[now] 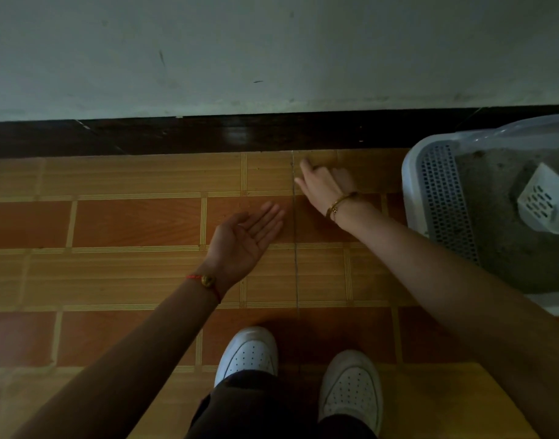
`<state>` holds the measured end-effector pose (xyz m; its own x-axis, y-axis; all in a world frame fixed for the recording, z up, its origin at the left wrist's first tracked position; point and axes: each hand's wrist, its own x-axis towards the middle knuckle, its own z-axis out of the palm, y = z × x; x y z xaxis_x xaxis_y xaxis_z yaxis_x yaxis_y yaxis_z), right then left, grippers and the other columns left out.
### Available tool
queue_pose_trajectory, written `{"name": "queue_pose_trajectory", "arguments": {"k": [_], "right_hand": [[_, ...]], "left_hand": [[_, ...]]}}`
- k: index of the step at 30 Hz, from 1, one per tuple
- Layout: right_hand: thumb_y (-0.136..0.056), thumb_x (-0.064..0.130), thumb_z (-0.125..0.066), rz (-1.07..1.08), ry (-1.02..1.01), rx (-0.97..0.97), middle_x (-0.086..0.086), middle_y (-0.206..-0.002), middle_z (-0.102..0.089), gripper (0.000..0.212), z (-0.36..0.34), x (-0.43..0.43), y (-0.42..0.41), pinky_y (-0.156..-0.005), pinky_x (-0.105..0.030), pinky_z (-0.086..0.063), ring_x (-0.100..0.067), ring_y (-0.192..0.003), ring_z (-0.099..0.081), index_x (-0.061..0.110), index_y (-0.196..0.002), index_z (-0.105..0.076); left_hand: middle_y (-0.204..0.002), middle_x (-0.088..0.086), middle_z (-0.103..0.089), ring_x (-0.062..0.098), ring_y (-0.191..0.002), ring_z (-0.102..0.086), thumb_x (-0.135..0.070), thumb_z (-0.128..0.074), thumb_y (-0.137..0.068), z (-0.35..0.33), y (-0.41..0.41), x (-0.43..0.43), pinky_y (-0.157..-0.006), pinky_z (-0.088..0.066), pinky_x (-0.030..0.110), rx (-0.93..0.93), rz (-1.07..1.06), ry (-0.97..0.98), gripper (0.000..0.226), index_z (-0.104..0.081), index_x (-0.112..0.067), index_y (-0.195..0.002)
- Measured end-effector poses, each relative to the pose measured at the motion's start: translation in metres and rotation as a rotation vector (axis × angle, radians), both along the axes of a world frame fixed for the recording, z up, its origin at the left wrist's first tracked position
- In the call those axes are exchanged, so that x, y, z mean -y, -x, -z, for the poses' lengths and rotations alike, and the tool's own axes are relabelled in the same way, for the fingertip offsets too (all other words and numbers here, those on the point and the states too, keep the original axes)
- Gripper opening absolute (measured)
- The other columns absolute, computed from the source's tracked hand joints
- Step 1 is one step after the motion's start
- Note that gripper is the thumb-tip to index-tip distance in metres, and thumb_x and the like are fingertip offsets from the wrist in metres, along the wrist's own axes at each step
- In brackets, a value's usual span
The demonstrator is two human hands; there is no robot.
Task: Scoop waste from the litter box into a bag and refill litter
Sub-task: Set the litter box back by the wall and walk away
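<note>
A pale wall fills the top of the view, scuffed with a few dark marks. Below it lies a floor patterned in orange and tan wood-look tiles. A glossy dark baseboard runs between wall and floor. At the right edge, on the floor against the baseboard, sits the litter box. It is a pale tub, partly cut off by the frame, with a perforated step along its near-left side and grey litter inside. The right arm reaches forward beside the box. The right hand hangs back-up over the floor near the baseboard, apart from the box, with its fingers loosely spread and nothing seen in it. The left hand is held palm-up, just left of the right. Its fingers are straight and together, and it is empty. 2 white shoes stand at the bottom. A white slotted scoop lies on the litter, untouched. A red cord bracelet circles the left wrist and a gold-toned bracelet circles the right.
</note>
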<state>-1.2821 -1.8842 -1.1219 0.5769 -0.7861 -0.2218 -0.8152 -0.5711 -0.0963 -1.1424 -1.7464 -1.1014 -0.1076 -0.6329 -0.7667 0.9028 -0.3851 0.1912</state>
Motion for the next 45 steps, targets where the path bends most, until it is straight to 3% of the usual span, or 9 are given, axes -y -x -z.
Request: {"name": "queue_pose_trajectory", "arguments": {"k": [5, 11, 15, 17, 20, 24, 27, 35, 45], "right_hand": [[-0.098, -0.003, -0.032, -0.151, 0.093, -0.191, -0.012, -0.091, -0.07, 0.043, 0.014, -0.005, -0.004, -0.055, -0.031, -0.042, -0.025, -0.075, -0.068, -0.003, -0.14, -0.026], [-0.099, 0.001, -0.034, -0.192, 0.175, -0.122, -0.012, -0.086, -0.069, 0.036, 0.011, -0.011, 0.005, -0.05, -0.028, -0.04, -0.024, -0.069, -0.069, -0.006, -0.134, -0.033], [-0.097, 0.019, -0.034, -0.156, -0.204, 0.408, -0.006, -0.056, -0.055, 0.016, -0.001, -0.042, -0.015, -0.033, -0.016, -0.038, -0.014, -0.04, -0.052, 0.008, -0.104, -0.042], [-0.096, 0.011, -0.037, 0.04, -0.38, 0.575, -0.004, -0.056, -0.046, 0.013, -0.014, -0.059, 0.003, -0.041, -0.007, -0.032, -0.011, -0.058, -0.046, 0.011, -0.083, -0.039], [-0.1, 0.015, -0.042, 0.133, -0.672, 0.119, 0.004, -0.064, -0.033, 0.018, -0.017, -0.078, 0.038, -0.064, -0.021, -0.042, -0.019, -0.071, -0.044, 0.009, -0.086, -0.052], [-0.1, 0.032, -0.038, -0.097, -0.194, 0.513, 0.01, -0.058, -0.043, 0.025, -0.023, -0.067, 0.004, -0.037, -0.021, -0.036, -0.005, -0.043, -0.036, 0.014, -0.103, -0.054], [-0.101, 0.024, -0.04, 0.128, -0.03, 0.672, 0.012, -0.058, -0.041, 0.021, -0.027, -0.059, 0.008, -0.037, -0.017, -0.025, -0.002, -0.04, -0.033, 0.009, -0.098, -0.055], [-0.098, 0.054, -0.027, 0.995, -1.371, 1.257, -0.009, -0.124, -0.059, 0.06, -0.033, -0.075, -0.002, -0.091, -0.029, -0.05, -0.018, -0.111, -0.059, 0.009, -0.131, -0.049], [-0.098, 0.024, -0.048, 1.073, -1.256, 1.375, -0.004, -0.098, -0.067, 0.021, -0.048, -0.057, -0.007, -0.071, -0.024, -0.054, -0.016, -0.093, -0.065, 0.009, -0.108, -0.061]], "left_hand": [[-0.13, 0.021, -0.062, 0.031, -0.119, -0.062, -0.018, -0.034, -0.103, -0.001, -0.003, -0.006, -0.1, -0.05, 0.042, 0.013, -0.011, 0.006, 0.041, -0.057, 0.005, -0.126], [-0.13, 0.021, -0.062, 0.031, -0.118, -0.063, -0.019, -0.035, -0.103, 0.0, -0.002, -0.008, -0.098, -0.051, 0.041, 0.024, -0.009, 0.013, 0.04, -0.056, 0.006, -0.127], [-0.129, 0.019, -0.062, 0.031, -0.122, -0.06, -0.02, -0.034, -0.103, 0.002, 0.0, -0.007, -0.102, -0.049, 0.04, 0.002, -0.001, 0.018, 0.041, -0.055, 0.005, -0.126], [-0.121, 0.016, -0.062, 0.025, -0.114, -0.061, -0.021, -0.035, -0.103, 0.001, 0.002, -0.006, -0.1, -0.05, 0.034, 0.018, 0.011, 0.025, 0.036, -0.058, 0.003, -0.117], [-0.119, 0.012, -0.066, 0.02, -0.11, -0.063, -0.021, -0.037, -0.101, -0.004, 0.005, -0.003, -0.099, -0.048, 0.028, 0.053, 0.049, 0.048, 0.036, -0.063, 0.0, -0.114], [-0.108, 0.015, -0.068, 0.022, -0.096, -0.07, -0.022, -0.034, -0.103, -0.013, 0.009, 0.0, -0.087, -0.058, 0.029, 0.022, 0.024, 0.059, 0.038, -0.062, 0.002, -0.11], [-0.127, 0.021, -0.064, 0.029, -0.118, -0.063, -0.02, -0.032, -0.104, -0.02, 0.01, 0.002, -0.103, -0.048, 0.039, -0.023, 0.008, 0.085, 0.041, -0.058, 0.005, -0.123], [-0.133, 0.02, -0.061, 0.029, -0.124, -0.059, -0.022, -0.028, -0.104, -0.038, 0.022, 0.02, -0.106, -0.045, 0.036, -0.036, 0.022, 0.155, 0.045, -0.053, 0.003, -0.132], [-0.135, 0.02, -0.059, 0.028, -0.127, -0.057, -0.023, -0.028, -0.104, -0.049, 0.028, 0.052, -0.11, -0.041, 0.035, 0.009, 0.066, 0.165, 0.046, -0.052, 0.003, -0.134]]}}
